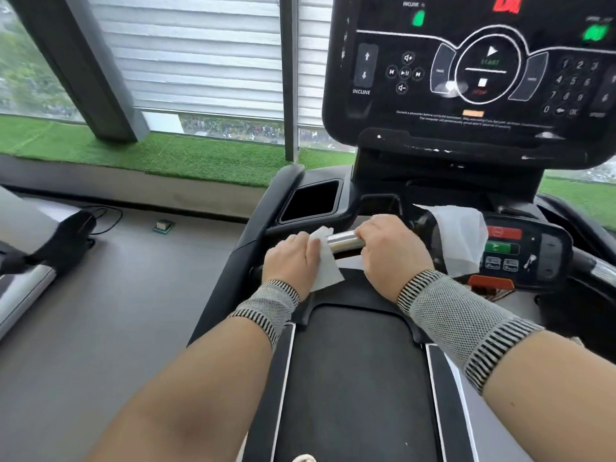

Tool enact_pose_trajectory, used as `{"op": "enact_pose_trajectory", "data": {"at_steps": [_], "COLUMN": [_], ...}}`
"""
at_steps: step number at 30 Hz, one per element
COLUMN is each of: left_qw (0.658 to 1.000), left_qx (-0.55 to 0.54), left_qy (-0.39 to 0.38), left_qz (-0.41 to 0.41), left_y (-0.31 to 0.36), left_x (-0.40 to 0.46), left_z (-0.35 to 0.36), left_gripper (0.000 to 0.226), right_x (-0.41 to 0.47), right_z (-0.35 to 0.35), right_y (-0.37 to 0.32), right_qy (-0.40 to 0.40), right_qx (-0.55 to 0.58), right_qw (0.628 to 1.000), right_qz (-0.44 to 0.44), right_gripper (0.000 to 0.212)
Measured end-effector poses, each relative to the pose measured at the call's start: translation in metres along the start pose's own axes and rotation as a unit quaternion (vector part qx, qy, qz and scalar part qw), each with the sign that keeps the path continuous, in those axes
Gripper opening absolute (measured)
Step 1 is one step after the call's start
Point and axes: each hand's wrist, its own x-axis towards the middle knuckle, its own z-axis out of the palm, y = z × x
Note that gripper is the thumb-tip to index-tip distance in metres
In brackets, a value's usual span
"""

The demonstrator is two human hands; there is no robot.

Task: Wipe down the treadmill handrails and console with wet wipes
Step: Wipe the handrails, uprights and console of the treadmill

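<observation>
The step in hand looks like wiping the front handrail (345, 243), a shiny metal bar across the treadmill below the console (466, 68). The left hand (293, 258) curls round the bar with a wet wipe (325, 265) wrapped under its fingers, a loose corner hanging down. The right hand (390, 248) grips the bare bar just beside it, seemingly as a brace. A second wipe (463, 238) lies draped over the control pod (520, 251) to the right. Next, I judge, the wipe must slide along the bar, so the right hand has to give way

Two hands (293, 258) (390, 245), two wet wipes (325, 265) (461, 238), two wristbands (270, 308) (460, 315), one console (466, 71), one handrail (345, 243).
</observation>
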Motion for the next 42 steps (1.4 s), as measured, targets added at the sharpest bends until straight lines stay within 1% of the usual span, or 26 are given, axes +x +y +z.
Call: {"op": "enact_pose_trajectory", "data": {"at_steps": [1,2,4,5,8,11,13,16,18,19,21,22,24,26,28,29,30,31,33,34,35,37,38,39,40,42], "left_qw": [1.0,0.999,0.996,0.994,0.987,0.984,0.991,0.994,0.994,0.992,0.986,0.985,0.986,0.979,0.972,0.969,0.97,0.974,0.973,0.968,0.964,0.96,0.964,0.971,0.975,0.963], "left_qx": [0.001,0.008,0.013,0.012,-0.03,-0.036,0.001,0.093,0.081,0.079,0.088,0.088,0.056,0.018,-0.045,-0.073,-0.094,-0.105,-0.133,-0.138,-0.12,-0.069,-0.065,-0.086,-0.136,-0.256], "left_qy": [0.002,-0.002,0.007,0.011,0.036,0.016,-0.004,-0.046,-0.053,-0.051,-0.028,-0.022,-0.011,-0.014,-0.026,-0.011,0.001,-0.006,-0.073,-0.104,-0.123,-0.119,-0.102,-0.091,-0.078,-0.058], "left_qz": [-0.013,-0.035,-0.087,-0.11,-0.154,-0.173,-0.135,-0.015,0.053,0.08,0.139,0.146,0.158,0.203,0.231,0.236,0.224,0.201,0.173,0.18,0.203,0.246,0.238,0.206,0.156,0.057], "left_y": [-0.006,-0.012,-0.027,-0.033,-0.029,-0.006,0.009,0.051,0.09,0.105,0.12,0.121,0.113,0.102,0.092,0.088,0.086,0.086,0.088,0.089,0.089,0.087,0.084,0.083,0.084,0.091], "left_x": [-0.003,-0.005,-0.01,-0.012,-0.008,0.001,0.007,0.014,0.017,0.02,0.021,0.02,0.019,0.019,0.02,0.02,0.021,0.025,0.036,0.039,0.041,0.041,0.04,0.041,0.044,0.065], "left_z": [0.001,0.004,0.012,0.015,0.017,0.012,0.006,-0.006,-0.012,-0.011,-0.005,-0.003,0.0,0.002,-0.002,-0.006,-0.012,-0.021,-0.037,-0.043,-0.048,-0.045,-0.04,-0.038,-0.039,-0.048], "left_gripper": [0.047,0.043,0.025,0.021,0.032,0.041,0.042,0.028,0.031,0.029,0.026,0.028,0.033,0.037,0.042,0.043,0.04,0.034,0.026,0.026,0.026,0.024,0.018,0.013,0.012,0.013], "right_x": [0.002,0.003,0.003,0.002,-0.004,-0.008,-0.009,-0.012,-0.014,-0.015,-0.017,-0.018,-0.017,-0.013,-0.009,-0.007,-0.003,0.003,0.017,0.023,0.03,0.041,0.045,0.05,0.056,0.07], "right_z": [0.005,0.011,0.016,0.017,0.007,-0.004,-0.01,-0.016,-0.021,-0.023,-0.029,-0.031,-0.035,-0.039,-0.044,-0.046,-0.051,-0.059,-0.071,-0.075,-0.079,-0.083,-0.084,-0.085,-0.084,-0.081], "right_y": [-0.004,-0.006,-0.009,-0.008,0.003,0.02,0.029,0.036,0.039,0.041,0.045,0.049,0.055,0.054,0.05,0.049,0.048,0.047,0.053,0.055,0.057,0.061,0.064,0.068,0.072,0.083], "right_qy": [-0.014,-0.026,-0.049,-0.045,-0.011,0.032,0.051,0.057,0.053,0.046,0.037,0.038,0.02,0.015,0.035,0.066,0.083,0.083,0.066,0.063,0.067,0.081,0.068,0.039,0.0,-0.068], "right_qx": [-0.013,-0.031,-0.063,-0.074,-0.099,-0.117,-0.116,-0.113,-0.098,-0.091,-0.092,-0.095,-0.084,-0.067,-0.041,-0.03,-0.015,0.006,0.057,0.07,0.078,0.092,0.1,0.104,0.104,0.113], "right_qw": [1.0,0.999,0.997,0.996,0.995,0.992,0.992,0.992,0.994,0.995,0.995,0.994,0.995,0.997,0.998,0.997,0.996,0.995,0.989,0.985,0.982,0.979,0.98,0.981,0.982,0.978], "right_qz": [-0.007,-0.015,-0.017,-0.019,-0.021,-0.022,-0.024,-0.022,-0.007,0.005,0.022,0.025,0.041,0.044,0.041,0.035,0.038,0.06,0.121,0.146,0.161,0.161,0.159,0.16,0.159,0.159], "right_gripper": [0.018,0.021,0.025,0.027,0.027,0.025,0.025,0.025,0.023,0.02,0.012,0.01,0.024,0.034,0.032,0.029,0.028,0.03,0.032,0.032,0.031,0.03,0.029,0.028,0.027,0.026]}}
